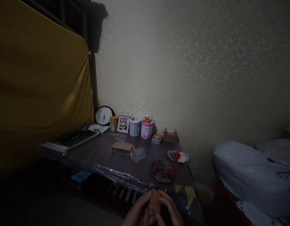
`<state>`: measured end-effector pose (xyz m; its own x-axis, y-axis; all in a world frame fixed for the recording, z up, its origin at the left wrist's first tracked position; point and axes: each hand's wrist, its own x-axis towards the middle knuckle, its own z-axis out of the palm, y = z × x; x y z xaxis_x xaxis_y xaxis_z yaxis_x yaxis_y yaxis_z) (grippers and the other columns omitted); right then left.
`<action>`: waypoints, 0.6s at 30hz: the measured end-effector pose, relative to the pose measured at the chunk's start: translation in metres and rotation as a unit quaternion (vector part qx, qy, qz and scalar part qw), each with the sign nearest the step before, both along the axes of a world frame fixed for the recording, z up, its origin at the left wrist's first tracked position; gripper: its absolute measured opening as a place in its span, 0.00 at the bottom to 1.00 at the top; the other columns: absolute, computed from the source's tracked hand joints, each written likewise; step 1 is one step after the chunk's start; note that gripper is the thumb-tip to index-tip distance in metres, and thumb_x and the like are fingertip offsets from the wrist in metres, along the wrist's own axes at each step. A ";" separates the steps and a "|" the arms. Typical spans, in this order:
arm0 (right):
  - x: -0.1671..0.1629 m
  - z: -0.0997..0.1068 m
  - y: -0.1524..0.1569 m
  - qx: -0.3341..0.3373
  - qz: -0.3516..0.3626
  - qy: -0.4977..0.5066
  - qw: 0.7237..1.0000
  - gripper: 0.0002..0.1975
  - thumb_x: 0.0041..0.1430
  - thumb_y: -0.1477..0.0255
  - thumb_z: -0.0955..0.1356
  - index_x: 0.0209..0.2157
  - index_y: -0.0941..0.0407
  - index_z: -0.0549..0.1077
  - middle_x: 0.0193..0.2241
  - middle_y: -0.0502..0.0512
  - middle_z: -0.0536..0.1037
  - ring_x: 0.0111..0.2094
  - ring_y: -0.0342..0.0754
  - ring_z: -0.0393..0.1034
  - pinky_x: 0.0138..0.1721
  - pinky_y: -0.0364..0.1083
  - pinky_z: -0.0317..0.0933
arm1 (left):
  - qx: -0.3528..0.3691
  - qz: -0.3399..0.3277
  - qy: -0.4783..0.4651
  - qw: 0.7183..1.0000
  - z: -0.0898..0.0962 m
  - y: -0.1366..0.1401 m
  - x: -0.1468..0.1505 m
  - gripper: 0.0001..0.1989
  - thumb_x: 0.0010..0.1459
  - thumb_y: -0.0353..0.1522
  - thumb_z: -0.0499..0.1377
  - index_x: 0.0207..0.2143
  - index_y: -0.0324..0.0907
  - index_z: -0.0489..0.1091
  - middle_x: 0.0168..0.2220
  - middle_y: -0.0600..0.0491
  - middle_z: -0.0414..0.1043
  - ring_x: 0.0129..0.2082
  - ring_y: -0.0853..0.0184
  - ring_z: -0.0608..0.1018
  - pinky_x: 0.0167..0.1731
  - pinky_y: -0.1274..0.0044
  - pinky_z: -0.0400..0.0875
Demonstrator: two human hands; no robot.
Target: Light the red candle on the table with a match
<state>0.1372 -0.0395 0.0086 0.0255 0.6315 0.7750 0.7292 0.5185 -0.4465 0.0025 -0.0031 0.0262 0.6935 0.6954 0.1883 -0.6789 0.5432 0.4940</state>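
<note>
While pinched between left hand and right hand, flat brown cardboard-like piece upright at bottom edge of view, fingers of both closed on its sides, just before dark glossy table under clear plastic sheet. Beyond, round metal dish with grainy filling and red spoon; farther, ribbed rectangular block, crumpled transparent bag, round clock, two cylindrical tins.

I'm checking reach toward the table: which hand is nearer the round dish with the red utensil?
Right. The right hand is just below the round dish, near its front edge; the left hand sits further left. Both grip a small brown piece.
</note>
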 end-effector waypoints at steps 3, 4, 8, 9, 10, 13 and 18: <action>0.007 0.002 -0.001 0.007 0.026 -0.072 0.997 0.20 0.55 0.74 0.64 0.51 0.52 0.60 0.52 0.52 0.64 0.53 0.41 0.61 0.52 0.36 0.57 | 0.009 0.007 -0.016 1.000 0.000 -0.002 -0.001 0.19 0.56 0.41 0.70 0.44 0.40 0.73 0.42 0.47 0.68 0.46 0.55 0.68 0.40 0.77 0.65; 0.008 0.003 -0.001 0.000 0.023 -0.063 0.998 0.20 0.56 0.74 0.63 0.51 0.52 0.59 0.53 0.52 0.63 0.54 0.40 0.61 0.53 0.36 0.56 | 0.013 0.006 -0.020 1.000 -0.002 -0.002 0.000 0.18 0.57 0.41 0.70 0.44 0.40 0.73 0.42 0.47 0.68 0.47 0.55 0.67 0.39 0.77 0.64; 0.013 0.008 -0.003 -0.019 0.030 -0.073 0.997 0.20 0.57 0.74 0.63 0.51 0.52 0.57 0.55 0.52 0.61 0.55 0.40 0.59 0.54 0.36 0.56 | 0.018 0.004 -0.032 0.999 -0.011 0.003 0.004 0.16 0.60 0.39 0.68 0.47 0.43 0.72 0.44 0.48 0.67 0.46 0.57 0.67 0.41 0.76 0.63; 0.013 0.009 -0.004 -0.019 0.036 -0.090 0.995 0.21 0.56 0.74 0.63 0.52 0.51 0.57 0.55 0.52 0.61 0.55 0.40 0.59 0.53 0.36 0.57 | 0.012 0.004 -0.028 1.000 -0.013 0.004 0.005 0.16 0.59 0.38 0.69 0.47 0.43 0.72 0.44 0.48 0.67 0.46 0.57 0.67 0.40 0.76 0.63; 0.013 0.010 -0.004 -0.020 0.040 -0.095 0.994 0.22 0.56 0.74 0.64 0.52 0.51 0.57 0.55 0.52 0.61 0.55 0.40 0.59 0.53 0.36 0.57 | 0.005 0.005 -0.020 1.000 -0.014 0.004 0.006 0.17 0.58 0.38 0.69 0.47 0.43 0.72 0.44 0.48 0.67 0.44 0.57 0.68 0.40 0.76 0.64; 0.011 0.010 -0.006 -0.032 0.031 -0.036 0.998 0.18 0.59 0.71 0.63 0.51 0.50 0.58 0.54 0.51 0.62 0.55 0.40 0.59 0.54 0.37 0.56 | -0.014 0.017 0.004 1.000 -0.012 0.003 0.008 0.18 0.54 0.38 0.72 0.43 0.40 0.72 0.41 0.48 0.67 0.39 0.59 0.70 0.36 0.78 0.64; 0.014 0.008 -0.007 -0.045 0.021 -0.069 0.996 0.19 0.58 0.72 0.63 0.51 0.50 0.59 0.54 0.50 0.62 0.55 0.38 0.60 0.54 0.34 0.56 | 0.006 -0.002 -0.029 1.000 -0.006 0.000 0.009 0.17 0.58 0.38 0.69 0.45 0.38 0.72 0.40 0.47 0.67 0.37 0.59 0.70 0.33 0.78 0.65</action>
